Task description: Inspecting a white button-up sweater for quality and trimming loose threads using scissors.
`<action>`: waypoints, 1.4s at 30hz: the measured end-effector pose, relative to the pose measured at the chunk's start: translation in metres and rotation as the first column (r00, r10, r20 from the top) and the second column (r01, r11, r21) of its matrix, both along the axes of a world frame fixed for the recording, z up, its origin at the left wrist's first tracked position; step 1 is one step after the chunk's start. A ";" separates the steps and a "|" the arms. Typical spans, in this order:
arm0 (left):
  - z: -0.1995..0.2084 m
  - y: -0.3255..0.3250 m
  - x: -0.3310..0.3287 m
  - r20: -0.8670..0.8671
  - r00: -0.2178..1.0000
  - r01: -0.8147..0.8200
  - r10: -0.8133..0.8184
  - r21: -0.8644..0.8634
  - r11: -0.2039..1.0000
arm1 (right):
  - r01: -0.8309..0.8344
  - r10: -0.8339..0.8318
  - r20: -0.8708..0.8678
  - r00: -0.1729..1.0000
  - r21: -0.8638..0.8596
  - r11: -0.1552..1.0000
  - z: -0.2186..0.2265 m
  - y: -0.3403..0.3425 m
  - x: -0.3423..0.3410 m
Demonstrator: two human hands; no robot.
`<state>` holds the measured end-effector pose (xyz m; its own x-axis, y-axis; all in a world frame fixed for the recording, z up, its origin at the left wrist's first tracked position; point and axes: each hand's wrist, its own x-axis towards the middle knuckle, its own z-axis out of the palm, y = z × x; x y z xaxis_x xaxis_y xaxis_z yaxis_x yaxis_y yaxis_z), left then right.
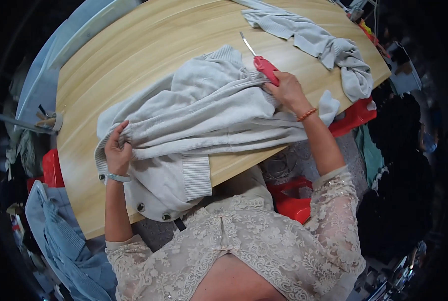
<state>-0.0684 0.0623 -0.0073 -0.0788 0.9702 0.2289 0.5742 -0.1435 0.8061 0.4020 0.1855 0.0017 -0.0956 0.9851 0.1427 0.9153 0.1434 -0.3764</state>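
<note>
A pale grey knit cardigan with ribbed bands and dark round buttons lies in folds over the table, its buttoned edge hanging past the near side. My left hand is closed on the cardigan's gathered edge at the left, thumb and fingers gripping the knit. In my right hand is a tool with a red handle and a slim metal blade pointing up and away; its exact kind cannot be told. That hand is at the cardigan's right end, with the fabric against its fingers.
The wooden table has a curved far edge. Another pale grey knit piece lies at its far right. Red stools show beneath and beside it. A blue knit garment rests at the lower left; a roll of tape hangs at the left edge.
</note>
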 end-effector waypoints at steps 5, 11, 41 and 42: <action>0.037 -0.040 -0.017 0.638 0.770 0.089 0.024 -0.145 0.985 | -0.344 0.139 -0.575 0.806 -0.265 0.901 0.047 -0.008 0.039; 0.003 -0.041 -0.001 0.320 0.942 -0.050 0.099 -0.157 0.986 | -0.172 0.164 -0.112 0.980 -0.068 0.983 0.042 0.014 0.017; -0.048 0.113 0.287 -0.580 0.607 0.659 -0.542 -0.013 0.752 | -0.204 0.296 0.268 0.917 -0.322 0.924 0.108 -0.096 0.017; -0.049 0.113 0.286 -0.592 0.601 0.653 -0.536 -0.022 0.757 | -0.241 0.334 0.242 0.911 -0.345 0.907 0.109 -0.092 0.003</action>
